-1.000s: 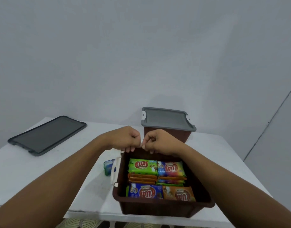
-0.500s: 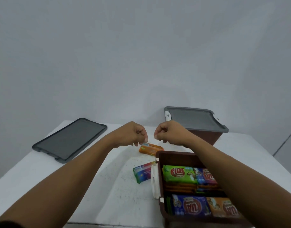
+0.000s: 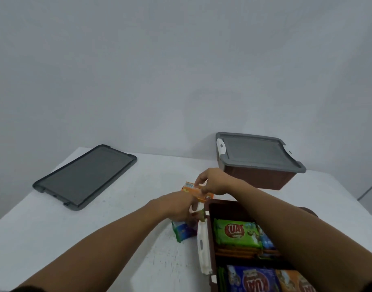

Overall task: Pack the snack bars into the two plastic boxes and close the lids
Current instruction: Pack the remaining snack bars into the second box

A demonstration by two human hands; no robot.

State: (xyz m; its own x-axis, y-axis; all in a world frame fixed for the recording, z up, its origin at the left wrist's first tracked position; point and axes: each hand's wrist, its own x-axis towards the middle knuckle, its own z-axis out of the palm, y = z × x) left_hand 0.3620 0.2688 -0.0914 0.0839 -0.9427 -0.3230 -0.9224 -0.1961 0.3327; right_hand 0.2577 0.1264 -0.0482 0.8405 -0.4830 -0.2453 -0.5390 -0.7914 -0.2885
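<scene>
Fingers of the right hand pinch the orange bar, just beyond the open box. Left hand covers the blue bar lying nearer, grip unclear.

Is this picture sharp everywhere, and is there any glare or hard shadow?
Head view: the left hand and right hand look smeared, as does the orange bar the right one pinches; the green bar in the open box reads sharp; the light is soft and dim, shadows are faint, and the loose lid shows no glare.
</scene>
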